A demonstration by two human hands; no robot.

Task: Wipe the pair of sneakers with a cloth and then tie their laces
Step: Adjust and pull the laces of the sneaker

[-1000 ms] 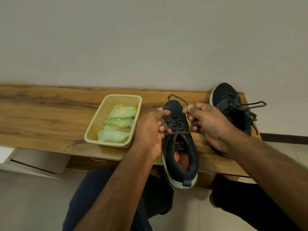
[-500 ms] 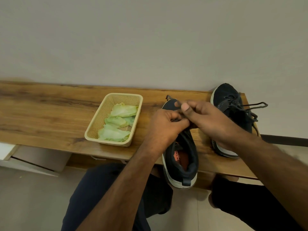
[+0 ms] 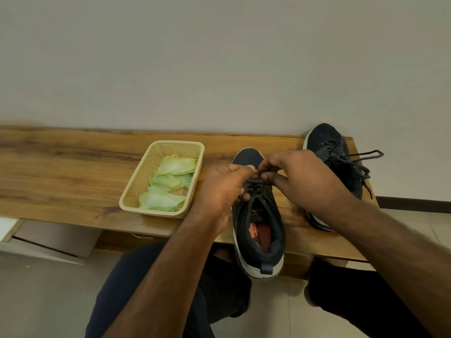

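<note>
A black sneaker (image 3: 258,223) with a white sole lies on the wooden bench, its heel over the front edge toward me. My left hand (image 3: 223,189) and my right hand (image 3: 300,176) meet over its tongue, fingertips pinching its dark laces (image 3: 256,185). The lace ends are hidden between my fingers. The second black sneaker (image 3: 334,154) stands at the bench's right end, partly behind my right hand, with a tied lace loop hanging off to the right.
A beige plastic basket (image 3: 136,189) holding green cloths (image 3: 166,184) sits left of my hands on the bench (image 3: 61,172). A plain wall runs right behind the bench. My knees in dark shorts are below the front edge.
A second ago my hands held the lace ends apart above the sneaker. They have come together over the tongue, and the lace loop that stuck up is now hidden in my fingers.
</note>
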